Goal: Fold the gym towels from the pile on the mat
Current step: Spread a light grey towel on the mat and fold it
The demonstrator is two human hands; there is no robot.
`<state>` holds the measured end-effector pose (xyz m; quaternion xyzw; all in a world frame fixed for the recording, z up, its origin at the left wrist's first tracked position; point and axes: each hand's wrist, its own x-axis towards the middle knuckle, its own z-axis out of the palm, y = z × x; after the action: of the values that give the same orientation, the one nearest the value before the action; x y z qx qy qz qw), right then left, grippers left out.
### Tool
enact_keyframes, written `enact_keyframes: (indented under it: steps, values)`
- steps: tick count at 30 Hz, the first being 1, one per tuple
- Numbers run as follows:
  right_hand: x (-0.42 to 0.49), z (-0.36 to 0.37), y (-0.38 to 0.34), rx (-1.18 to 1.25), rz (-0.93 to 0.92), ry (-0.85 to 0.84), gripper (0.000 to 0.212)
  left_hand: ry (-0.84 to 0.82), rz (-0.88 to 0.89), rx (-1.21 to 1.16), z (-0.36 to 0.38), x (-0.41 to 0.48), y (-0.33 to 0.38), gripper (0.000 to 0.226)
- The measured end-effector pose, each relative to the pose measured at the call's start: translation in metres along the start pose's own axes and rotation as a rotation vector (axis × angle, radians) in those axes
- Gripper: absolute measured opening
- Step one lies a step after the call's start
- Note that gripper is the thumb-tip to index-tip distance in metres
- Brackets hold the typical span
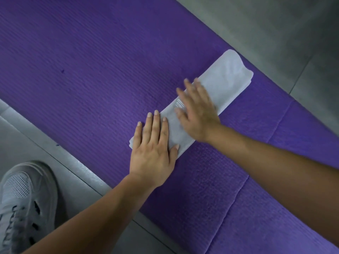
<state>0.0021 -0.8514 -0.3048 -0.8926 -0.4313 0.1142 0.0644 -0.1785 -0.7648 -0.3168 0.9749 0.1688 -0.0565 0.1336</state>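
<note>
A pale grey towel [224, 83] lies folded into a long narrow strip on the purple mat [82, 70], running from the lower left up to the right. My left hand [153, 149] lies flat on the strip's near end with straight fingers. My right hand [197, 110] presses flat on the strip's middle, fingers spread and a little blurred. The far end of the towel is uncovered and shows stacked layers. No pile of other towels is in view.
Grey floor tiles [275, 24] border the mat at the upper right and lower left. A grey mesh sneaker [25, 204] stands on the floor at the lower left. The mat has creases [271, 138] near my right forearm.
</note>
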Motion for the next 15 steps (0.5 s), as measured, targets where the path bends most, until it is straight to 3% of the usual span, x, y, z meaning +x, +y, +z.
enact_keyframes:
  steps: [4,9,15]
  values:
    - [0.001,0.008,0.012,-0.123,-0.045,-0.077,0.069,-0.01,-0.004,0.041,0.001,-0.001,0.0,0.078]
    - [0.038,-0.014,0.075,-0.151,0.215,-0.094,0.073,-0.041,-0.027,0.04,0.002,-0.001,0.003,0.081]
    - [0.057,-0.02,0.081,-0.209,0.329,-0.044,0.076,-0.043,-0.048,0.033,0.0,-0.001,0.004,0.081]
